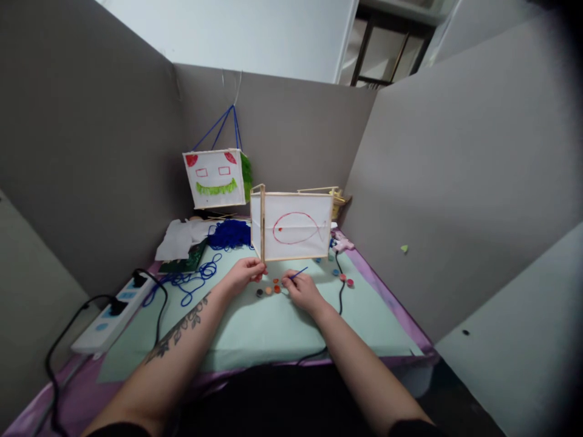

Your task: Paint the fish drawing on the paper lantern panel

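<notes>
Left hand (248, 274) pinching corner stick (263, 227) of box (294, 222), near bottom; right hand (304, 294) gripping brush (300, 272). Box being held above cloth (255, 334). I am judging it light, paper (296, 250) risking tears, stick bearing grip better.

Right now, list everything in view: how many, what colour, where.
fish box: one, white, centre
brush: one, blue, centre
paint pots: several, mixed colours, centre and right
hanging box: one, white, back left
yarn: one heap plus strands, blue, left
crumpled sheet: one, white, left
flat object: one, dark green, left
power strip: one, white, left edge
plugs: two, black, in the strip
gadget: one, pink, right
mat: one, pale green, under pots
partitions: several, grey, around
left grip: one, bare, on fish box
right grip: one, bare, holding brush
</notes>
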`<state>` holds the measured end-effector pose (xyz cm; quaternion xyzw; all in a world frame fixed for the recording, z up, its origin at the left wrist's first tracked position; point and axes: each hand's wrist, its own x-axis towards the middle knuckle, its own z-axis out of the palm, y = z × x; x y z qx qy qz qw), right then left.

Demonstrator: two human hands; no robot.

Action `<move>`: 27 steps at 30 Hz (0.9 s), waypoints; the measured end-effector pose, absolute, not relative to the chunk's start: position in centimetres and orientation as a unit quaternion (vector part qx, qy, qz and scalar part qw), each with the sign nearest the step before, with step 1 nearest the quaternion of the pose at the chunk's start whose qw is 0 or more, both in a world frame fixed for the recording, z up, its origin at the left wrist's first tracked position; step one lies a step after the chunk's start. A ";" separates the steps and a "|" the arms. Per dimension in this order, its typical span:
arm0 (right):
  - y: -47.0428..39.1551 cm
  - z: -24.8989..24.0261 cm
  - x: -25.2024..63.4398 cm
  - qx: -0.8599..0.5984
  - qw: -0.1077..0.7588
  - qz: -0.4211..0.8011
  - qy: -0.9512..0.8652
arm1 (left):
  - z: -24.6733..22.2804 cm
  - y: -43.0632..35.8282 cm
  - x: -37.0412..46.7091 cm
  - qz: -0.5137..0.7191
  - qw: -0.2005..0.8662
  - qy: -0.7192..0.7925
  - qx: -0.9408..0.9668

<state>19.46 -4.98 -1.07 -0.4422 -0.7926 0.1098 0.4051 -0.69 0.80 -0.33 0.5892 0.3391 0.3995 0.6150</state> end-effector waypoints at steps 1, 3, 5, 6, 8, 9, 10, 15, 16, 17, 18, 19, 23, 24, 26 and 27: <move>-5.0 -1.1 19.5 -0.441 0.409 0.104 -0.792 | -0.3 0.8 -0.7 0.398 0.616 0.340 0.589; -5.0 -1.1 19.4 -0.434 0.405 0.093 -0.799 | -0.3 0.8 -0.7 0.399 0.618 0.337 0.587; -5.0 -1.2 19.3 -0.427 0.398 0.083 -0.808 | -0.4 0.8 -0.7 0.404 0.620 0.333 0.584; -5.0 -1.3 19.2 -0.426 0.394 0.080 -0.810 | -0.4 0.8 -0.7 0.406 0.621 0.332 0.583; -5.0 -1.3 19.0 -0.428 0.385 0.081 -0.814 | -0.4 0.8 -0.7 0.406 0.622 0.333 0.582; -4.9 -1.4 18.9 -0.430 0.379 0.084 -0.815 | -0.4 0.8 -0.7 0.404 0.623 0.332 0.582; -4.9 -1.4 18.9 -0.434 0.373 0.088 -0.815 | -0.4 0.8 -0.7 0.403 0.624 0.331 0.582; -4.9 -1.3 18.9 -0.446 0.359 0.102 -0.814 | -0.3 0.7 -0.7 0.405 0.626 0.328 0.580; -4.9 -1.2 18.9 -0.445 0.363 0.101 -0.813 | -0.3 0.7 -0.7 0.405 0.626 0.330 0.579; -4.9 -1.2 18.9 -0.443 0.368 0.098 -0.811 | -0.3 0.7 -0.7 0.405 0.627 0.330 0.578; -5.0 -1.2 19.0 -0.441 0.374 0.097 -0.810 | -0.3 0.7 -0.7 0.404 0.628 0.330 0.577; -4.9 -1.2 19.0 -0.438 0.380 0.097 -0.809 | -0.3 0.7 -0.7 0.403 0.629 0.329 0.578; -4.8 -1.3 18.9 -0.437 0.378 0.108 -0.809 | -0.5 0.8 -0.7 0.405 0.626 0.327 0.580; -4.8 -1.4 18.9 -0.441 0.373 0.109 -0.809 | -0.5 0.9 -0.7 0.406 0.625 0.328 0.581; -4.7 -1.4 19.0 -0.449 0.369 0.106 -0.807 | -0.6 0.9 -0.8 0.405 0.622 0.330 0.584; -4.7 -1.5 19.0 -0.452 0.369 0.104 -0.805 | -0.6 1.0 -0.8 0.402 0.620 0.329 0.587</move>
